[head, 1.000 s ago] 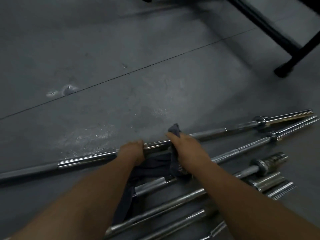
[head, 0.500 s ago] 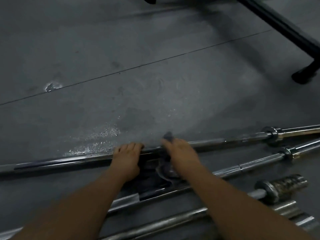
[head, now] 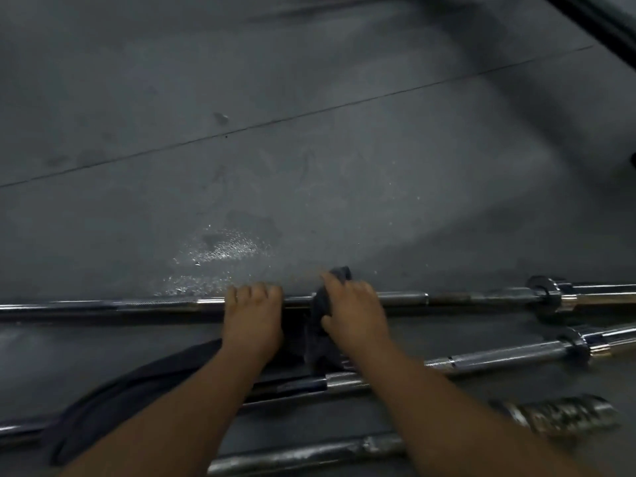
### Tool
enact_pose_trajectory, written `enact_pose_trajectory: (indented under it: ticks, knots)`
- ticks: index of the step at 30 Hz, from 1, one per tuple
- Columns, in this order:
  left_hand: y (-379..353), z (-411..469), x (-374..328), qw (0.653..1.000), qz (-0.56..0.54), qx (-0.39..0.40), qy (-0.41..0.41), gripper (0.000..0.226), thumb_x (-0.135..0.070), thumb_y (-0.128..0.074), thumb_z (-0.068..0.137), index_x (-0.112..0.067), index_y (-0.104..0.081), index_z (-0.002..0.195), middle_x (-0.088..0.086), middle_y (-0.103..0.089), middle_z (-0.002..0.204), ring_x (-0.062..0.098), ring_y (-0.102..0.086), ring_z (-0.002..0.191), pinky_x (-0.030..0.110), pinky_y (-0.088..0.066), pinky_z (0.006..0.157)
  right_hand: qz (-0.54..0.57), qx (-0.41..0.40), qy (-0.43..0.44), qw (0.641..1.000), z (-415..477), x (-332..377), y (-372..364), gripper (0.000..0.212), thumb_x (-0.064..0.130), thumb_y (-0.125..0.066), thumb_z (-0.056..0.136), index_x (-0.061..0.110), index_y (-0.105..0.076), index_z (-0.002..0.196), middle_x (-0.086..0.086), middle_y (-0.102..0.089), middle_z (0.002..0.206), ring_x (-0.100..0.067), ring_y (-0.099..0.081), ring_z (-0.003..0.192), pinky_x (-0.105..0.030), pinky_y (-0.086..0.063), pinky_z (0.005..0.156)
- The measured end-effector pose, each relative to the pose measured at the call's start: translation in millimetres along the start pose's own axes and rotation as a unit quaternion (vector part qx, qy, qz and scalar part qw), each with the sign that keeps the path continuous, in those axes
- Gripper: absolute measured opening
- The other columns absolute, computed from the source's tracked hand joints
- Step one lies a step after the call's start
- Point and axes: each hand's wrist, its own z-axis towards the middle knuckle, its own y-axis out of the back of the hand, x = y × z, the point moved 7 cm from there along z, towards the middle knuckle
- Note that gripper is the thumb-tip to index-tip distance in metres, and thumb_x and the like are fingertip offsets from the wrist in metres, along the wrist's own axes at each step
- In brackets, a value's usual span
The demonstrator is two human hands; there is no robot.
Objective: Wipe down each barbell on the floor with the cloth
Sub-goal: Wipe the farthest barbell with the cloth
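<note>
Head view: the left hand (head: 253, 315) curls tight over the farthest barbell (head: 402, 299), likely pinning it against rolling. At its three o'clock, the right hand (head: 354, 311) squeezes the dark cloth (head: 318, 339) around the same shaft. More barbells (head: 509, 352) wait at six o'clock on the grey floor (head: 309, 166).

Chrome barbells (head: 481, 299) lying side by side on the floor; dark cloth (head: 321, 306) draped over the farthest
</note>
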Motion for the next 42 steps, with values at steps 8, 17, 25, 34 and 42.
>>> enact_pose_trajectory:
  ticks: [8, 17, 25, 34, 42]
  knots:
    - [-2.9, 39.6, 3.7, 0.966, -0.059, 0.249, 0.028, 0.036, -0.026, -0.053, 0.084, -0.03, -0.057, 0.12, 0.0, -0.061, 0.126, 0.025, -0.055, 0.119, 0.046, -0.038, 0.106, -0.063, 0.036, 0.039, 0.997, -6.5, -71.4, 19.6, 0.068, 0.014, -0.066, 0.081, 0.024, -0.038, 0.143, -0.013, -0.062, 0.121, -0.035, -0.057, 0.111, -0.037, -0.043, 0.094]
    - [16.6, 17.7, -130.5, 0.997, -0.039, 0.035, -0.054, 0.054, -0.025, -0.058, 0.083, -0.022, -0.04, 0.133, 0.002, -0.05, 0.129, 0.025, -0.047, 0.123, 0.05, -0.024, 0.109, -0.04, 0.036, 0.091, 0.994, -16.3, -69.8, 19.4, 0.069, 0.02, -0.062, 0.084, 0.026, -0.034, 0.147, -0.011, -0.061, 0.125, -0.033, -0.052, 0.118, -0.04, -0.032, 0.108]
    - [16.4, 50.0, -123.3, 0.987, -0.056, 0.148, -0.006, 0.036, -0.028, -0.057, 0.078, -0.025, -0.059, 0.113, 0.002, -0.065, 0.117, 0.025, -0.061, 0.109, 0.039, -0.043, 0.096, -0.065, 0.016, -0.053, 0.996, -25.6, -171.3, 31.7, 0.068, 0.021, -0.064, 0.077, 0.024, -0.044, 0.142, -0.009, -0.065, 0.116, -0.03, -0.056, 0.115, -0.042, -0.026, 0.113]
    - [11.1, 63.4, -122.8, 0.981, -0.048, 0.181, -0.054, 0.038, -0.048, -0.058, 0.071, -0.028, -0.065, 0.103, -0.001, -0.069, 0.103, 0.023, -0.066, 0.094, 0.03, -0.05, 0.079, -0.124, -0.008, -0.136, 0.983, -61.5, -307.7, 51.7, 0.077, 0.011, -0.078, 0.066, 0.02, -0.047, 0.136, -0.02, -0.056, 0.125, -0.038, -0.049, 0.111, -0.045, -0.045, 0.099]
    - [12.5, 52.3, -125.2, 0.992, -0.061, 0.109, -0.006, 0.045, -0.033, -0.057, 0.073, -0.033, -0.06, 0.118, -0.003, -0.069, 0.107, 0.022, -0.064, 0.1, 0.032, -0.046, 0.088, -0.194, 0.03, -0.239, 0.951, -56.1, -287.1, 34.8, 0.069, 0.02, -0.057, 0.092, 0.009, -0.023, 0.151, -0.03, -0.029, 0.151, -0.042, -0.024, 0.143, -0.048, -0.033, 0.114]
